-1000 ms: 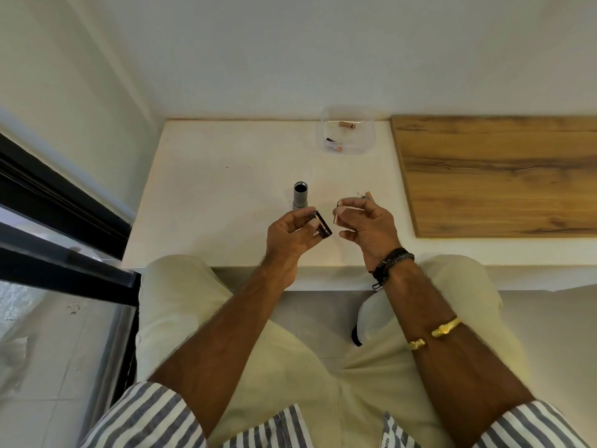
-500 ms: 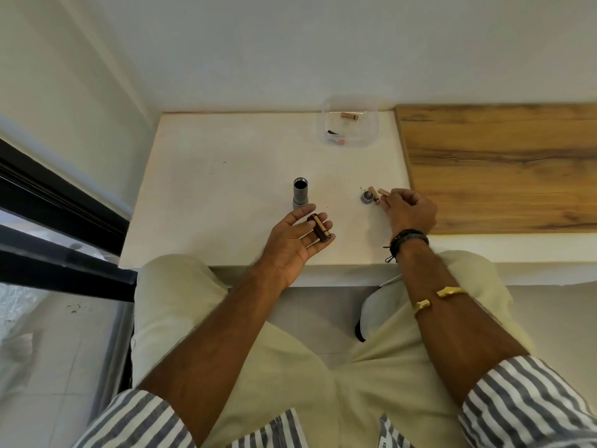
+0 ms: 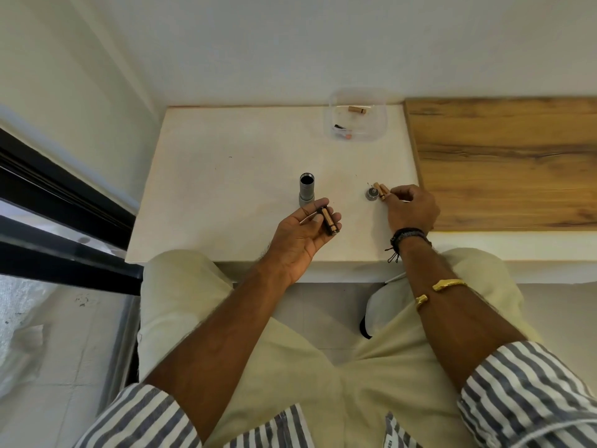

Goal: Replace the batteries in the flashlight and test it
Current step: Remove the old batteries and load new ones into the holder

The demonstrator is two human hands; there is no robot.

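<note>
The flashlight body is grey, the batteries copper-tan, their holder black. The counter is white, the board brown wood-grain. Sleeves carry blue-grey and white stripes; the bangle is gold.

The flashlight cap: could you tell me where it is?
Head view: the cap lies on the table, right of the flashlight, beside the batteries at the right hand.
</note>
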